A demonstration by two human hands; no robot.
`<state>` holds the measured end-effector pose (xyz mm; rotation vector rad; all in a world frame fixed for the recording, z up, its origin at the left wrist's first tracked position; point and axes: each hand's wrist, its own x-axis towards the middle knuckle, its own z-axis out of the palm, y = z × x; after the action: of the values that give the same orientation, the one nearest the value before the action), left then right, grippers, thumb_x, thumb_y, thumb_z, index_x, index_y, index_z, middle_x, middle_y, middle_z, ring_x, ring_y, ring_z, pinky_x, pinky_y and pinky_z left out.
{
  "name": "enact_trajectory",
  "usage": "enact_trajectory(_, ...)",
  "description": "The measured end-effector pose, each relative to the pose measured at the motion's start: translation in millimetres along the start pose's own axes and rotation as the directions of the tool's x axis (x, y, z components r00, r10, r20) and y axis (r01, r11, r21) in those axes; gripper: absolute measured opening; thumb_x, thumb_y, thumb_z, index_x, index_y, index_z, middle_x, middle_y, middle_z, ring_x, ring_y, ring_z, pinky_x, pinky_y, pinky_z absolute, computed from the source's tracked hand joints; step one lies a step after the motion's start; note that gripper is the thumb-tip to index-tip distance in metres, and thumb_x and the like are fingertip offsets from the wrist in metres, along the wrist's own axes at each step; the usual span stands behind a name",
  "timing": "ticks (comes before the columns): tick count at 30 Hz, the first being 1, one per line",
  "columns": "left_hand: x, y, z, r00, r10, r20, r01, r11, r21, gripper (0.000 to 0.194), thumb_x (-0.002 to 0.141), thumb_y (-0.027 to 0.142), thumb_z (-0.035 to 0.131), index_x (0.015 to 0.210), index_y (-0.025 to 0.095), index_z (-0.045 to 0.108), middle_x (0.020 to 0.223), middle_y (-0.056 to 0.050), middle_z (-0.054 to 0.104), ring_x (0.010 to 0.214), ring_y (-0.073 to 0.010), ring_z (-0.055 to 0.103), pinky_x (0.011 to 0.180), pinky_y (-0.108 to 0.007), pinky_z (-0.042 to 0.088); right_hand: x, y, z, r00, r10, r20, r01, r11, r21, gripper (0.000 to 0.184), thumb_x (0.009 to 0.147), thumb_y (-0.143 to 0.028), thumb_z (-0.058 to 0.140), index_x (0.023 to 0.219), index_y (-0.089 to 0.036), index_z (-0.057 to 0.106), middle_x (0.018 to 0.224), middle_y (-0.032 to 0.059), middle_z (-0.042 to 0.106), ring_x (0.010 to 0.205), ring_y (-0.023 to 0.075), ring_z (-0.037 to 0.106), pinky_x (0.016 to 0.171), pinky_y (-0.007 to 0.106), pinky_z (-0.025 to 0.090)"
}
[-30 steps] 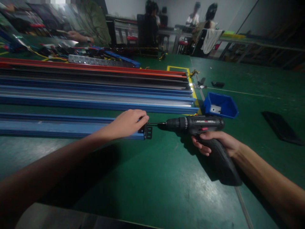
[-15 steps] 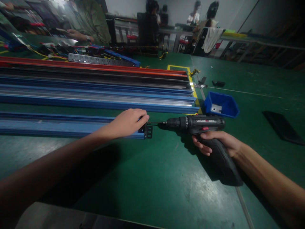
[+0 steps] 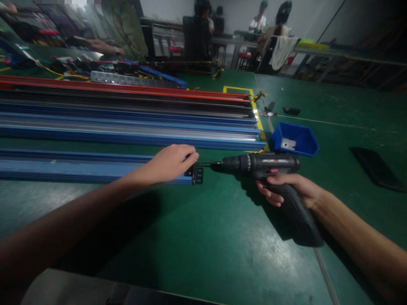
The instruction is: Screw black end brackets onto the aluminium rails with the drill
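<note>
My right hand (image 3: pixel 286 186) is wrapped round the grip of a black cordless drill (image 3: pixel 273 163), a finger by its trigger. The drill lies level, and its long thin bit (image 3: pixel 206 164) points left, reaching the end of a blue metal rail (image 3: pixel 95 165). At that end sits a black slotted end bracket (image 3: pixel 198 176). My left hand (image 3: pixel 173 163) is closed over the rail's end, thumb and fingertips at the bracket beside the bit tip. The tip itself and any screw are hidden by these fingers.
Behind lie several long blue, black and orange rails (image 3: pixel 159 132). A blue bin (image 3: pixel 310 144) with a metal plate inside stands to the right, and a dark flat object (image 3: pixel 377 169) lies farther right. Wires and parts clutter the back left, where a person in a green sleeve (image 3: pixel 127 29) stands.
</note>
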<state>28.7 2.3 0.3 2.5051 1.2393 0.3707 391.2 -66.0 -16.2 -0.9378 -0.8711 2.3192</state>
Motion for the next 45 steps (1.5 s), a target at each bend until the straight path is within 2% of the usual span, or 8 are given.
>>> enact_trajectory(10, 0.3, -3.0, 1.6, 1.0, 0.01, -0.006, -0.01, 1.0, -0.011, 0.04, 0.103, 0.042, 0.037, 0.085, 0.019, 0.065, 0.089, -0.004, 0.07, 0.081, -0.02, 0.061, 0.072, -0.031, 0.039, -0.4, -0.7, 1.5, 1.0, -0.006, -0.01, 0.006, 1.0, -0.02, 0.019, 0.09, -0.023, 0.069, 0.096, -0.005, 0.072, 0.076, 0.0055, 0.065, 0.05, 0.0063, 0.055, 0.053, 0.02, 0.054)
enact_trajectory(45, 0.7, -1.5, 0.7, 1.0, 0.005, -0.001, -0.005, 1.0, 0.002, 0.042, 0.103, 0.042, 0.035, 0.085, 0.019, 0.065, 0.09, -0.005, 0.071, 0.082, -0.0202, 0.063, 0.075, -0.032, 0.042, 1.6, -1.9, 4.9, 1.0, 0.0, -0.025, 0.001, 1.0, 0.019, 0.019, 0.088, -0.021, 0.067, 0.096, -0.005, 0.073, 0.075, 0.0068, 0.066, 0.053, 0.0087, 0.058, 0.054, 0.021, 0.056)
